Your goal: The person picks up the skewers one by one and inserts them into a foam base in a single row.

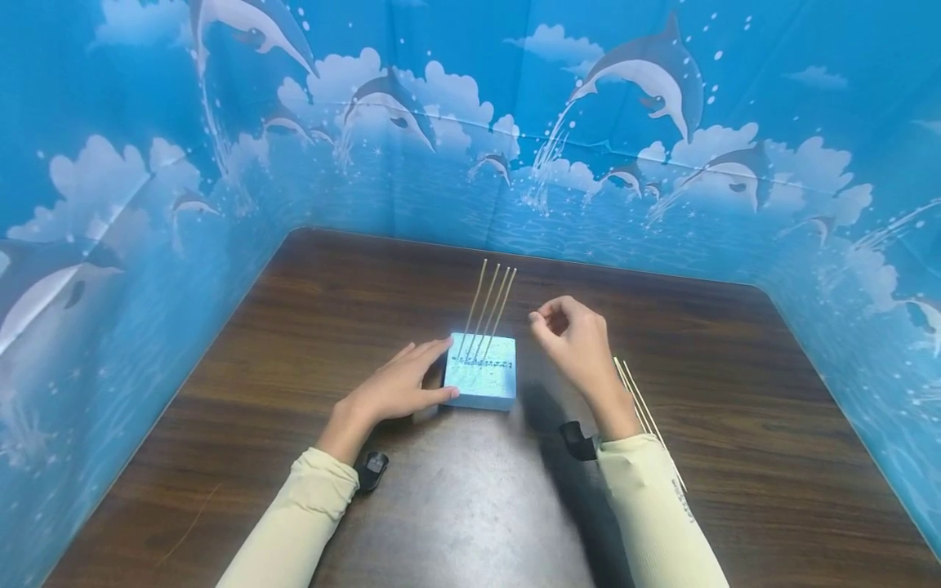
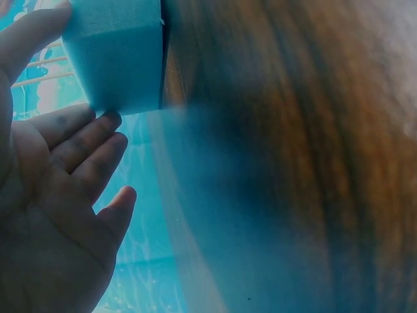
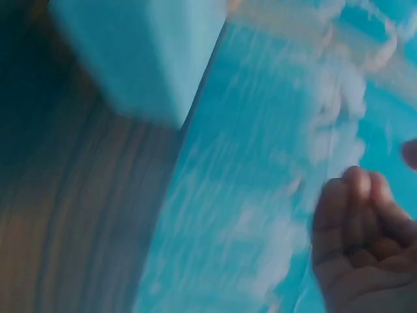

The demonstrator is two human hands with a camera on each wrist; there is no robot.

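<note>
Right wrist: blue block [image 3: 146,55] blurry; partly visible

Glossy wood grain is shown by the table [image 1: 456,498], and here a matt, foam-like finish is worn by the block [image 1: 481,382]! Smooth bare wood is seemingly offered by the sticks [image 1: 483,311], creased cloth by the backdrop [image 1: 441,196].

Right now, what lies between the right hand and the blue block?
The head view shows only bare, partly shadowed tabletop between the right hand and the blue block.
</note>
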